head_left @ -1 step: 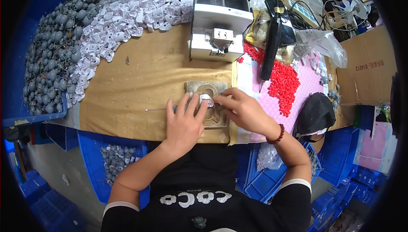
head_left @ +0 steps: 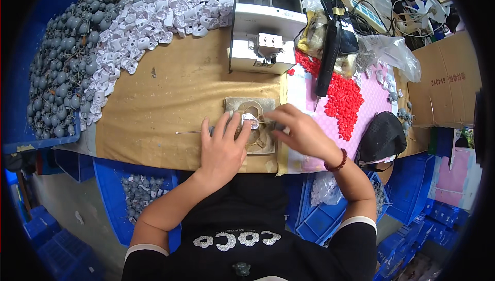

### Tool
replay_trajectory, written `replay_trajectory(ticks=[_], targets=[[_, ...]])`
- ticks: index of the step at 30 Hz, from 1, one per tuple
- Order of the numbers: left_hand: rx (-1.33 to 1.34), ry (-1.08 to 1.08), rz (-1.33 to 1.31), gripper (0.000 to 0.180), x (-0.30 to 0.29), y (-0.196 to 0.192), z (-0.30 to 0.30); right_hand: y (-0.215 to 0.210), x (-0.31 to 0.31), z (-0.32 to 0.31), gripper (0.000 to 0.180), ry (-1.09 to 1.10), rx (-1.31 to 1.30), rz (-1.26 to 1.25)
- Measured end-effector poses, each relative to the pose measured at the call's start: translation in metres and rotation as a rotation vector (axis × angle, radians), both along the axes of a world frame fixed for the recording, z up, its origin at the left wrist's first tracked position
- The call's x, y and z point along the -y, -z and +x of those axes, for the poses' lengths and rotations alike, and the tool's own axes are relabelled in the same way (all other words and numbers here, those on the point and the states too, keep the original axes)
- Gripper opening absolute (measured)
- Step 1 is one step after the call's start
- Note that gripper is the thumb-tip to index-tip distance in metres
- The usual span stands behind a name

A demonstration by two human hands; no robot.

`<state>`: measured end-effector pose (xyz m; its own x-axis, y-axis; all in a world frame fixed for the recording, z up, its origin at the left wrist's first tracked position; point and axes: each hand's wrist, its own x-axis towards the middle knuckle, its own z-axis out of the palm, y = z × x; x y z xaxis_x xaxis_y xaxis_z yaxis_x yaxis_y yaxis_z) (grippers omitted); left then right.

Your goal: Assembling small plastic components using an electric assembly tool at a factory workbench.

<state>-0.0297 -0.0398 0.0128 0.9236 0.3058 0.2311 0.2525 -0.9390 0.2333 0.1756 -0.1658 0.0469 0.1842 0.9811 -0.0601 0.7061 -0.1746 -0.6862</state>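
Both our hands meet over a square grey metal fixture plate (head_left: 249, 107) at the workbench's near edge. Our left hand (head_left: 223, 149) pins a small white plastic part (head_left: 251, 121) there, fingers curled; our right hand (head_left: 301, 132) pinches beside it, contents hidden. We judge steady downward pressure helps. The part's long axis seems left-right; we cannot be sure.

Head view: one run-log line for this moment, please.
left hand: steadies white part | right hand: fingertips at part | fixture plate: under part | red caps: right
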Motion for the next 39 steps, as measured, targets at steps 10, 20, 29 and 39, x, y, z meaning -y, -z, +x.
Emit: replay_trajectory(ticks=[10,20,29,39], targets=[[0.057,0.060,-0.035,0.047,-0.007,0.007,0.005,0.038,-0.021,0.008,0.031,0.184,-0.620,0.324],[0.074,0.103,-0.039,0.048,-0.014,0.008,0.006,0.027,-0.035,0.013,0.034,0.067,-1.110,0.023],[0.118,0.106,-0.079,0.041,-0.016,0.009,0.006,0.013,-0.045,0.002,0.039,0.047,-0.162,0.043],[0.169,-0.066,-0.229,0.034,-0.019,-0.005,0.034,0.014,-0.040,-0.004,0.049,0.129,-0.138,0.110]])
